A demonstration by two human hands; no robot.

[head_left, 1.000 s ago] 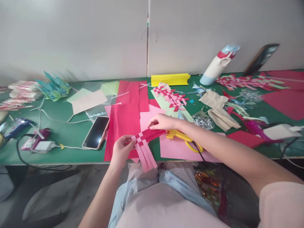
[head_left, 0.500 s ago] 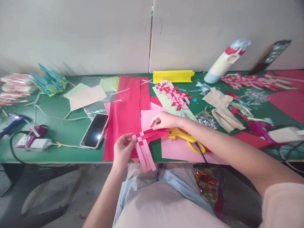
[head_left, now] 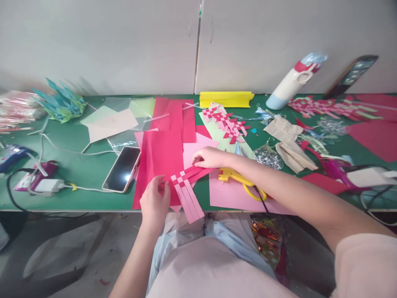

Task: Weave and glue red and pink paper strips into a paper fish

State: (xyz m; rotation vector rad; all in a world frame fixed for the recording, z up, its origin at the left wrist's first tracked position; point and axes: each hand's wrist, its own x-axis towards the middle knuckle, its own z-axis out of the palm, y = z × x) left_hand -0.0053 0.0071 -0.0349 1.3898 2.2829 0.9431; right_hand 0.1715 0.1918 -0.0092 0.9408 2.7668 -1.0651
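Note:
A woven paper piece [head_left: 190, 198] hangs over the table's front edge, with a red-and-pink checked corner. Its light pink strips point down toward my lap, and its red strips [head_left: 201, 170] run to the right. My right hand [head_left: 207, 157] pinches those red strips from above near the checked part. Just left of the weave is my left hand [head_left: 155, 200], off the paper, its fingers loosely curled with a gap between thumb and fingertips. Beneath lie red paper sheets [head_left: 161, 153]. Yellow-handled scissors [head_left: 237, 178] rest under my right forearm on a pink sheet [head_left: 221, 196].
Left of the red sheets lies a phone [head_left: 122, 169], near a white cable and charger [head_left: 49, 186]. Finished checked paper pieces [head_left: 228, 124] lie behind my right hand. At the back right stand a bottle [head_left: 291, 87] and another phone [head_left: 353, 76]. Beige cloth pieces [head_left: 291, 142] lie nearer.
My left hand has let go of the checked corner and drawn back to the left and down. My right hand has moved slightly left along the red strips. The pink strips now lie closer together.

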